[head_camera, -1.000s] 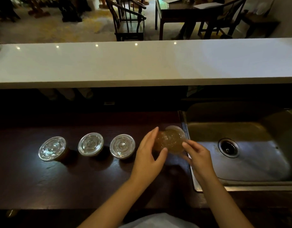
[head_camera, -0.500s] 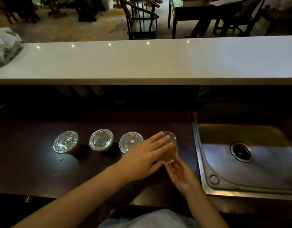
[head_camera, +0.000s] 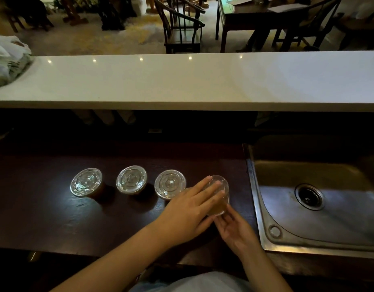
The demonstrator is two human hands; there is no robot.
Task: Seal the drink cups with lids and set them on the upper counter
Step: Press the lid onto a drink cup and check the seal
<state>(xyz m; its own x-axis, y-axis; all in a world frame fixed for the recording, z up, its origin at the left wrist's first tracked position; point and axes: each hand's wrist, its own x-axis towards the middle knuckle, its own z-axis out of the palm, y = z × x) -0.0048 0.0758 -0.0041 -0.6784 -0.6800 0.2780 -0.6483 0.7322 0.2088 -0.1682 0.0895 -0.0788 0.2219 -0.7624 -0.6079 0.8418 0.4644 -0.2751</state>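
Note:
Three drink cups with clear lids stand in a row on the dark lower counter [head_camera: 55, 218]: left cup [head_camera: 86, 182], middle cup [head_camera: 131, 179], right cup [head_camera: 170, 184]. A fourth cup of brownish drink [head_camera: 220, 202] stands to their right, near the sink. My left hand [head_camera: 189, 209] lies flat over its clear lid [head_camera: 223, 183], fingers spread across the top. My right hand [head_camera: 234, 227] cups the base of that cup from the near side, palm up. The white upper counter [head_camera: 192, 81] runs across the view above, with no cups on it.
A steel sink [head_camera: 320, 203] with a round drain sits right beside the fourth cup. A plastic bag [head_camera: 7, 60] lies on the far left of the upper counter. Chairs and a table stand in the room beyond.
The cup was tilted and held up near the sink edge a second ago; it now stands upright on the counter. My left hand has laid flat over its lid and my right hand has dropped to its base.

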